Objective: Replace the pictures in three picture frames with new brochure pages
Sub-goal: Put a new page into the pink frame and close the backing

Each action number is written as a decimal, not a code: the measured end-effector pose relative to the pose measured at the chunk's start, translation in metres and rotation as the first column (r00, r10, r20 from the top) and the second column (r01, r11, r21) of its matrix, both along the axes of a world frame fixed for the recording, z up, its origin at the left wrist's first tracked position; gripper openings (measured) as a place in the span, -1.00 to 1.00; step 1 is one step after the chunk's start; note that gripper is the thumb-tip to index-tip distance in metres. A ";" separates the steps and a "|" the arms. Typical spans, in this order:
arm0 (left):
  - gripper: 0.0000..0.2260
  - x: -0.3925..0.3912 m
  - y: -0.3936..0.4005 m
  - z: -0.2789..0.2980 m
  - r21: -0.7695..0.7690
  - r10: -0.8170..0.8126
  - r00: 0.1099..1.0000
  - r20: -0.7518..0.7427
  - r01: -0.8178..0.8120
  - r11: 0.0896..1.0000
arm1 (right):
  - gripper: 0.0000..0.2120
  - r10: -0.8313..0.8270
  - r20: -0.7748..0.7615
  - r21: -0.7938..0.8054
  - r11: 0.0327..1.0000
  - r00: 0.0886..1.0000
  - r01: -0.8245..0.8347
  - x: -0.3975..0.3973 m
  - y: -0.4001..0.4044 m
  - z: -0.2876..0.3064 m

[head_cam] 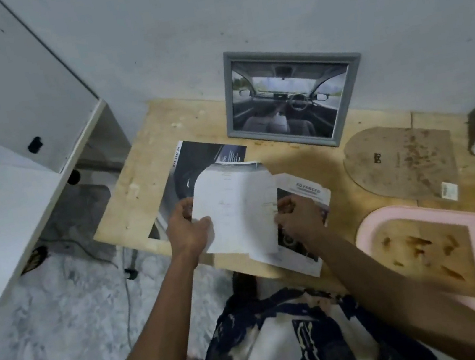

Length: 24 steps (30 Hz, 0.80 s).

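Left hand [189, 229]: pinches left edge of white brochure page [236, 208].
Right hand [296, 217]: pinches its right edge.
Page: held above bench [138, 152] centre, over dark brochure sheets [180, 170].
Grey picture frame [294, 96]: 12 o'clock, leaning on wall.
Pink frame [429, 261]: 4 o'clock, face down.

I read "ADVANCED" on the brochure page [309, 191] and "DOUBLE CAB" along the dark page [178, 158].

Pale grey wall [234, 9], plywood table [144, 151], white cabinet [7, 91], mottled grey floor [65, 316]
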<state>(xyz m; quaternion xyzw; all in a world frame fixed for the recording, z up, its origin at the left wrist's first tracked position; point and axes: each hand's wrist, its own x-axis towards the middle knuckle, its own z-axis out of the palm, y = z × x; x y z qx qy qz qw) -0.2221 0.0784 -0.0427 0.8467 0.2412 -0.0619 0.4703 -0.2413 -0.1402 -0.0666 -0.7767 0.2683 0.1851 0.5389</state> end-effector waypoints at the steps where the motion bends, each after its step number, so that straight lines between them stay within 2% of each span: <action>1: -0.66 0.012 0.017 -0.002 0.006 -0.011 1.000 -0.008 0.011 1.000 | -0.84 -0.014 0.010 0.004 1.000 1.000 0.014 0.008 0.018 -0.002; 7: -0.65 0.069 0.087 -0.022 0.083 -0.113 0.987 -0.114 0.123 0.989 | -0.88 -0.103 -0.028 -0.070 0.992 0.994 0.101 0.043 0.099 -0.016; 10: -0.62 0.085 0.104 -0.029 0.073 -0.152 0.978 -0.144 0.164 0.984 | -0.88 -0.109 -0.046 -0.119 0.988 0.993 0.103 0.053 0.121 -0.019; 19: -0.55 0.106 0.124 -0.050 0.148 -0.321 0.921 -0.223 0.357 0.922 | -0.70 -0.181 -0.103 -0.219 0.963 0.978 0.155 0.071 0.142 -0.032; 24: -0.47 0.110 0.130 -0.066 0.225 -0.379 0.867 -0.323 0.459 0.859 | -0.74 -0.207 -0.085 -0.261 0.949 0.975 0.179 0.070 0.145 -0.028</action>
